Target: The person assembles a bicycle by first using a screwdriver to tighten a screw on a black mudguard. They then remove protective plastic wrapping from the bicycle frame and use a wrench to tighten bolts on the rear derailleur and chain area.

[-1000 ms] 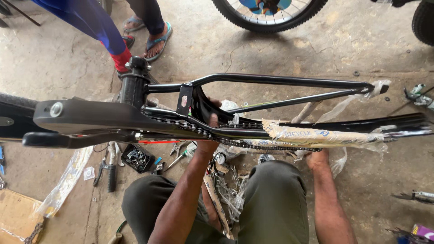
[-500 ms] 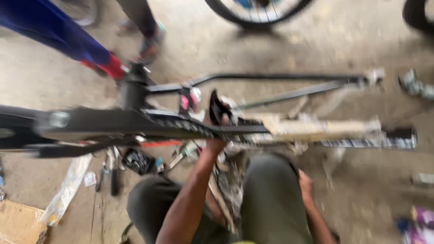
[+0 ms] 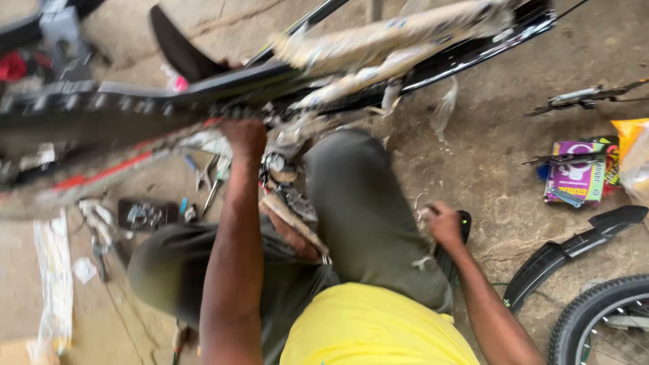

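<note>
Nearest: yellow shirt (image 3: 372, 324) at bottom edge, person squatting w/ knees in olive trousers (image 3: 365, 216) spread on the concrete floor (image 3: 493, 155).

Right arm runs down and out to the right, elbow slightly bent; right hand (image 3: 445, 223) low beside the right knee, fingers curled together on a small black part (image 3: 464, 226) at floor level. Exact grip blurred, can't tell what the part is.

Left arm goes straight up the middle of view, forearm near vertical; left hand (image 3: 245, 137) raised and clamped from below on the black bike frame (image 3: 203, 88). Frame is off the floor, lying roughly horizontal across the top of view above the knees, partly wrapped in pale packing paper (image 3: 385, 40); heavy motion blur on its left end.

Further out, left: tools incl. pliers (image 3: 203, 177) on floor under the frame. Right: black mudguard (image 3: 574, 247), tyre (image 3: 602, 318) at corner, purple box (image 3: 577, 177).
</note>
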